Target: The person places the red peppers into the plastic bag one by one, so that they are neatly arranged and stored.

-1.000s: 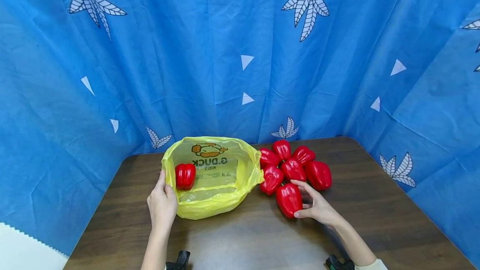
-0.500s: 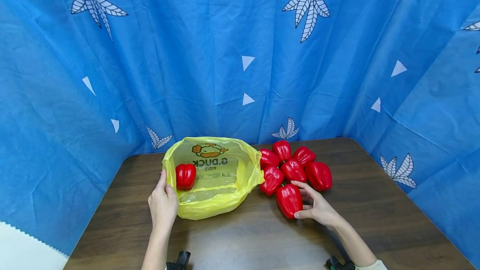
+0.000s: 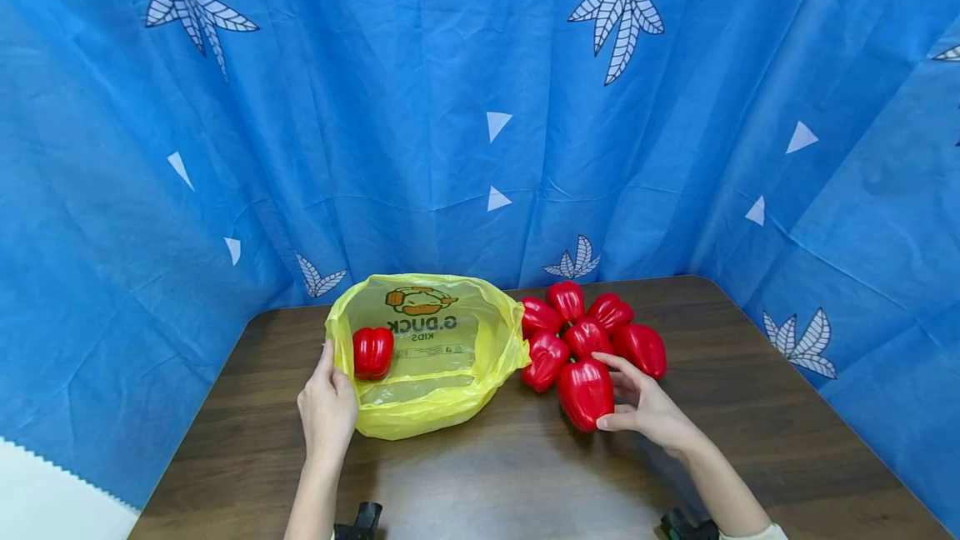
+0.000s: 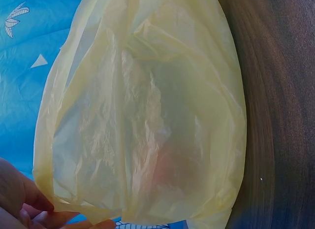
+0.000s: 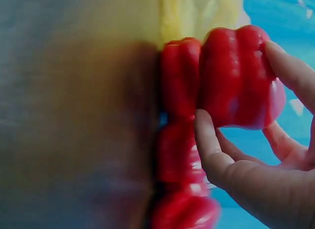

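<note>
My left hand (image 3: 327, 407) pinches the left rim of a translucent yellow plastic bag (image 3: 420, 419), whose mouth gapes toward me. Inside the bag, near its left side, lies one red bell pepper (image 3: 372, 353); through the plastic it shows as a faint reddish blur in the left wrist view. My right hand (image 3: 648, 413) grips another red bell pepper (image 3: 586, 394) between thumb and fingers. In the right wrist view this gripped pepper (image 5: 236, 79) is held off the table, in front of other peppers. Parts of my right fingers are hidden behind it.
Several more red bell peppers (image 3: 588, 338) lie clustered on the dark wooden table (image 3: 495, 482), right of the bag. A blue patterned curtain (image 3: 420, 148) encloses the back and sides. A white surface (image 3: 52, 498) shows at the lower left.
My right hand has raised the front bell pepper from the table and shifted it slightly right. The left hand and the bag have stayed in place.
</note>
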A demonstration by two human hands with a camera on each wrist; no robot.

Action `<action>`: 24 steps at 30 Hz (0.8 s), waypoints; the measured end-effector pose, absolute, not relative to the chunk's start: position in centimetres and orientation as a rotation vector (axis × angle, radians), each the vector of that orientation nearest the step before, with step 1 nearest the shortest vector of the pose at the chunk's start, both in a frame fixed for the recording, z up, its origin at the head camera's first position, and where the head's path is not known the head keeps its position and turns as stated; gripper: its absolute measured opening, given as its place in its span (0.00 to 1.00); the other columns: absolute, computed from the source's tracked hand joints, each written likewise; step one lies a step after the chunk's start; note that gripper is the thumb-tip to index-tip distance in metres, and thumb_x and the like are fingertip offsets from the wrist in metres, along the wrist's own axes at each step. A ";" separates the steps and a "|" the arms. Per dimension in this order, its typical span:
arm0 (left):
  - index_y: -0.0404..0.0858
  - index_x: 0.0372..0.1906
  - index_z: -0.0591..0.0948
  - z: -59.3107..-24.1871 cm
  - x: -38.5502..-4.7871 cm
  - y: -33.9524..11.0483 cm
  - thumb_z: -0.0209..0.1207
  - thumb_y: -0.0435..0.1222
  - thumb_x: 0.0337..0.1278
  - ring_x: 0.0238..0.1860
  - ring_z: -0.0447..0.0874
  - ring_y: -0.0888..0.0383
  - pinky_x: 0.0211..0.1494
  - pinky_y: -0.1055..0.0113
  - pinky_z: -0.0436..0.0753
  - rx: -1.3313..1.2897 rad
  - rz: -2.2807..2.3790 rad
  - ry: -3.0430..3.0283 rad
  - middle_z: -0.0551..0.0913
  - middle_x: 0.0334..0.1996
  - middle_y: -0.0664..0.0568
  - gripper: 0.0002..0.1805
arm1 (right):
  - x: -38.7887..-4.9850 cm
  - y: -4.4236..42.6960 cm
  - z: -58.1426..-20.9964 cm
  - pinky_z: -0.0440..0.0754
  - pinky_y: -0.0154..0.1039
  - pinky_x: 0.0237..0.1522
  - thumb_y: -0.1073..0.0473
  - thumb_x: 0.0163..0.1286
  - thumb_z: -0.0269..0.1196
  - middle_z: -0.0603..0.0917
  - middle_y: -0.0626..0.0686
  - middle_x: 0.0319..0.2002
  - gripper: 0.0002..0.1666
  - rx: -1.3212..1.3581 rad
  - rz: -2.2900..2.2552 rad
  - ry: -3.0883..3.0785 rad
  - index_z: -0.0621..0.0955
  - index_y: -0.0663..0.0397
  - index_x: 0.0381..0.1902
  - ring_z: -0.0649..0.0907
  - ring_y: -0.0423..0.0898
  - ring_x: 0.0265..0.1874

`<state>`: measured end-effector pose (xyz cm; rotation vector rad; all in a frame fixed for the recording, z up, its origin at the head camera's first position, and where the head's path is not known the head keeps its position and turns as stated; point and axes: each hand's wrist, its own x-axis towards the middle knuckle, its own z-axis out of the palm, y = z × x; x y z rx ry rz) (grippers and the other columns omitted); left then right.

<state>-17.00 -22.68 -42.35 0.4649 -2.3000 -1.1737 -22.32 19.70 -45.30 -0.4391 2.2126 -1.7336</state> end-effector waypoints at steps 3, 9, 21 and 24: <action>0.32 0.72 0.63 -42.3 -17.0 -22.7 0.43 0.27 0.68 0.65 0.68 0.31 0.68 0.39 0.67 0.459 -1.169 -2.300 0.66 0.69 0.35 0.28 | -22.1 19.3 -43.3 0.87 0.46 0.46 0.65 0.53 0.73 0.66 0.67 0.64 0.53 -0.473 -1.781 2.221 0.60 0.50 0.73 0.72 0.58 0.58; 0.32 0.72 0.63 -42.3 -16.9 -22.7 0.43 0.27 0.68 0.65 0.68 0.31 0.68 0.39 0.67 0.459 -1.174 -2.295 0.66 0.69 0.35 0.28 | -22.6 16.3 -39.5 0.87 0.44 0.45 0.65 0.54 0.72 0.67 0.63 0.65 0.53 -0.544 -1.898 2.274 0.60 0.47 0.74 0.72 0.59 0.60; 0.31 0.72 0.64 -42.3 -16.9 -22.8 0.42 0.26 0.68 0.65 0.69 0.31 0.68 0.38 0.68 0.453 -1.178 -2.280 0.67 0.68 0.34 0.28 | -25.6 4.9 -36.8 0.86 0.49 0.49 0.68 0.55 0.70 0.70 0.60 0.67 0.51 -0.584 -2.027 2.139 0.61 0.41 0.73 0.73 0.61 0.63; 0.32 0.72 0.64 -42.3 -16.9 -22.7 0.42 0.26 0.68 0.64 0.69 0.31 0.67 0.38 0.69 0.451 -1.177 -2.280 0.67 0.68 0.34 0.28 | -26.3 1.8 -37.0 0.86 0.50 0.49 0.69 0.56 0.70 0.70 0.61 0.67 0.50 -0.549 -2.037 2.087 0.63 0.41 0.73 0.74 0.60 0.61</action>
